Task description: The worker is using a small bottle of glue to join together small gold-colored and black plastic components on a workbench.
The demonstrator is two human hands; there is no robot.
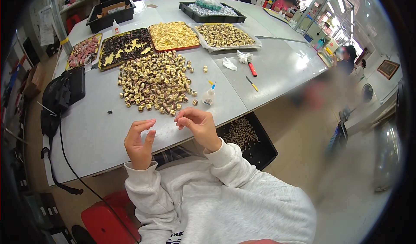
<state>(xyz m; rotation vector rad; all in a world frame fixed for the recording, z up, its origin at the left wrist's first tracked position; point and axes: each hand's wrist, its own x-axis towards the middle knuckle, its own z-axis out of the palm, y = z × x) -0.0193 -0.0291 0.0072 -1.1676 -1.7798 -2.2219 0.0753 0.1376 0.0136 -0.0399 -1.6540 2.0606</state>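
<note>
My left hand [139, 145] is raised over the table's near edge, its thumb and fingers apart with nothing between them. Close beside it, my right hand [200, 128] has its thumb and fingertips curled together in a pinch; whatever they hold, if anything, is too small to make out. Just beyond both hands spreads a heap of small cream-and-brown cube-like pieces [154, 81]. A small clear squeeze bottle [208, 97] with a blue-and-yellow tip stands to the right of the heap, near my right hand. A few loose pieces [205, 69] lie off the heap's right side.
Behind the heap are trays of pink pieces [99, 37], dark pieces [102, 63], cream pieces [189, 47] and two-tone pieces [258, 45]. A knife [252, 84], a red-handled tool [252, 70] and crumpled tissue [229, 64] lie right. A black bin [271, 155] sits below the edge.
</note>
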